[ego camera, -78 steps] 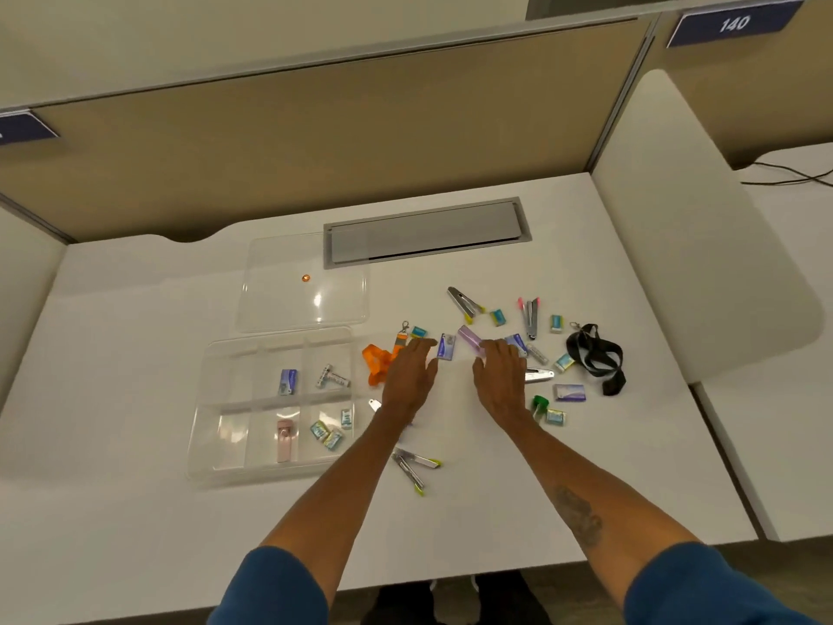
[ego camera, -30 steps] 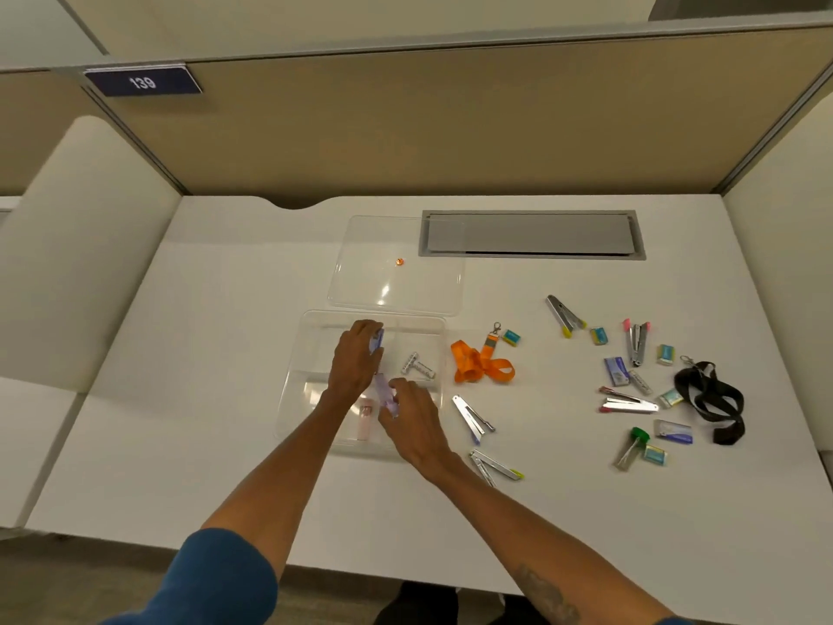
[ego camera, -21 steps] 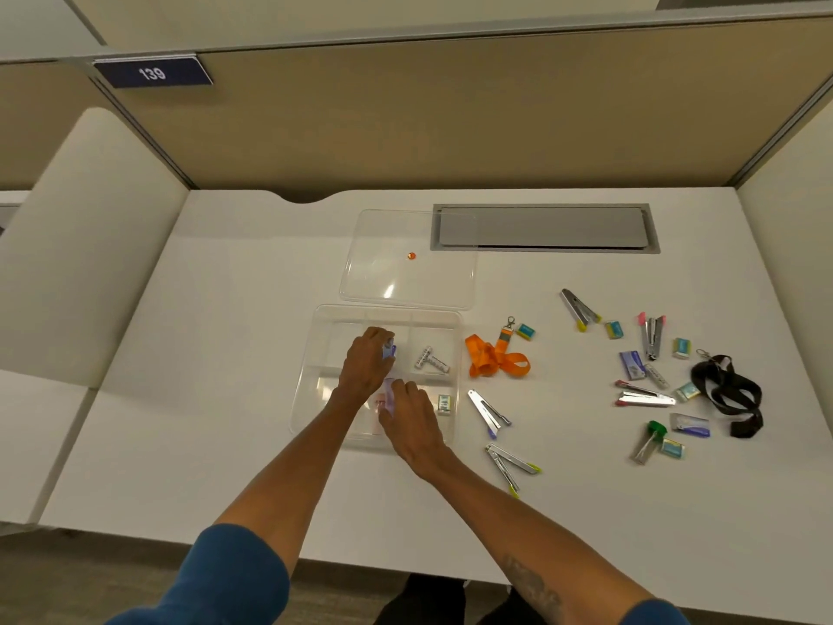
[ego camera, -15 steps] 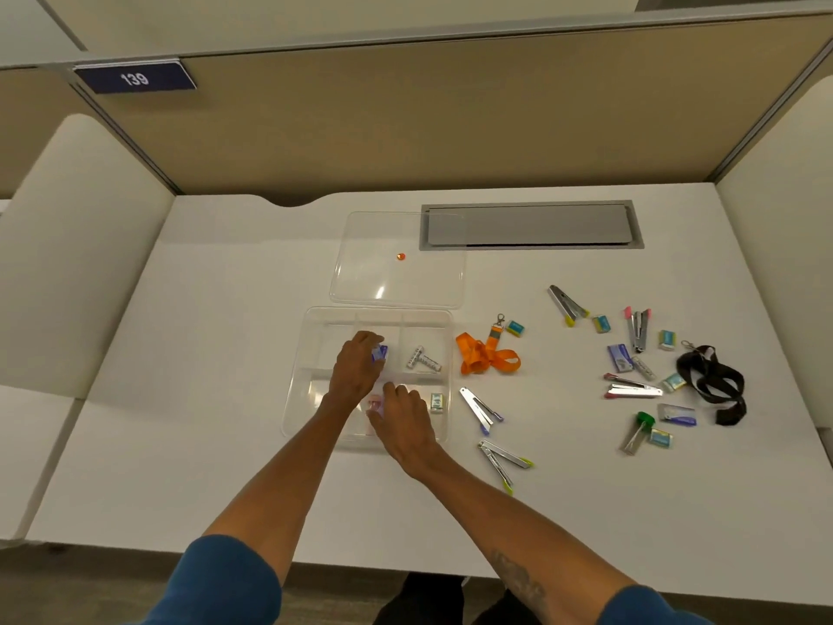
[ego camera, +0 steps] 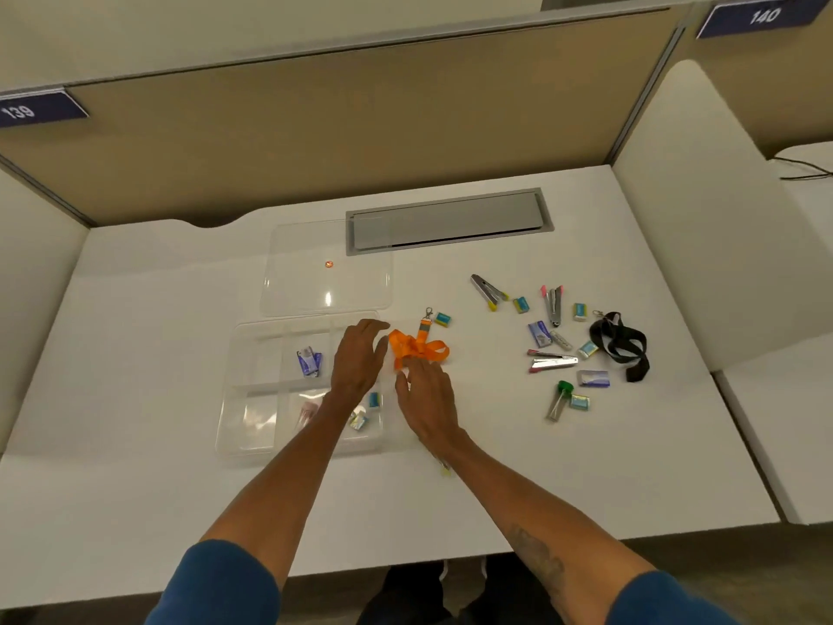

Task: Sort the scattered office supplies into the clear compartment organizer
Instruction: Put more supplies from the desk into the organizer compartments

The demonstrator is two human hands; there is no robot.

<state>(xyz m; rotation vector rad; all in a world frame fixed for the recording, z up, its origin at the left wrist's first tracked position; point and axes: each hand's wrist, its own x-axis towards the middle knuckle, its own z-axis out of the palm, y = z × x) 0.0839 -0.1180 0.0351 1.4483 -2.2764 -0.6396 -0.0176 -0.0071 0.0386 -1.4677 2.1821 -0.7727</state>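
Partway through, by the look of it. Clear compartment organizer [ego camera: 245, 426] toward the desk's left half, near the front edge, lid [ego camera: 327, 268] off and lying flat just behind it. Already sorted: blue-and-white staple boxes [ego camera: 309, 363] in a back middle compartment, a pinkish item [ego camera: 308, 410] in the front middle one, small blue-green packets [ego camera: 365, 410] in the front right one. Other compartments apparently bare, though the left forearm hides part of the right side.

Left hand [ego camera: 358, 360] over the organizer's back right corner, fingers [ego camera: 374, 327] loosely spread and extended, holding nothing visible. Right hand [ego camera: 426, 399] flat just beside the organizer's right wall, fingers [ego camera: 417, 367] slightly apart, tips touching or nearly touching the orange lanyard [ego camera: 417, 349]; no pinch formed yet. Likely next pick, judging from the reach of both hands.

Much left on the desk's right half: two stapler-like tools [ego camera: 489, 290] toward the back, a silver one [ego camera: 552, 363] with a red tip, a green-capped tube [ego camera: 559, 399], several small packets and staple boxes [ego camera: 538, 333], and the black lanyard [ego camera: 624, 345] nearest the right edge. Something yellow-tipped [ego camera: 445, 469] peeking out under the right wrist; kind not discernible. Roughly a third done, most of the scatter still to go.
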